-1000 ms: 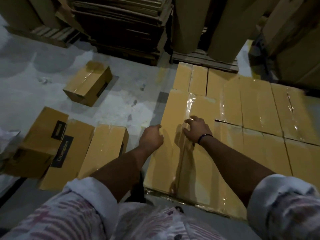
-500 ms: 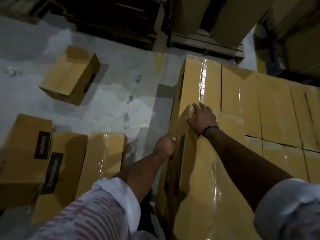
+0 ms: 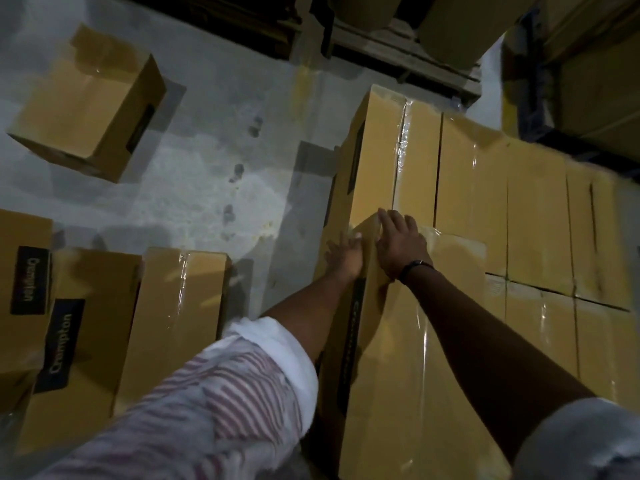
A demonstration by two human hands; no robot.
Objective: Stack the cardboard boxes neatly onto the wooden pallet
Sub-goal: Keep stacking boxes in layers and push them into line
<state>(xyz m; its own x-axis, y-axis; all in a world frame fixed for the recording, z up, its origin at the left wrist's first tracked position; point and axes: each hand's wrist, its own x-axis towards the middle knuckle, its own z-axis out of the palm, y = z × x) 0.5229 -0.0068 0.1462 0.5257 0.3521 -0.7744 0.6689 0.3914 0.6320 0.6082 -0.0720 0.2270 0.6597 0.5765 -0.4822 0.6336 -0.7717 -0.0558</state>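
— Where to begin?

— At the right hand (image 3: 401, 247): lying flat on the top corner of the near box (image 3: 415, 358), fingers straight and spread. Then the left hand (image 3: 344, 254): pressing against the side face of the same corner, fingers also straight, gripping nothing.

— And the box itself?

— Resting on the upper layer of the stack (image 3: 519, 202), at its left edge, touching the box behind (image 3: 377, 150). Looks not fully square to it. Cannot see the pallet beneath.

— Danger from here?

— With too strong a push on the glossy tape: sliding over the edge, falling to the floor (image 3: 207, 150) near the loose boxes (image 3: 180, 323). Better to push slowly, from the side.
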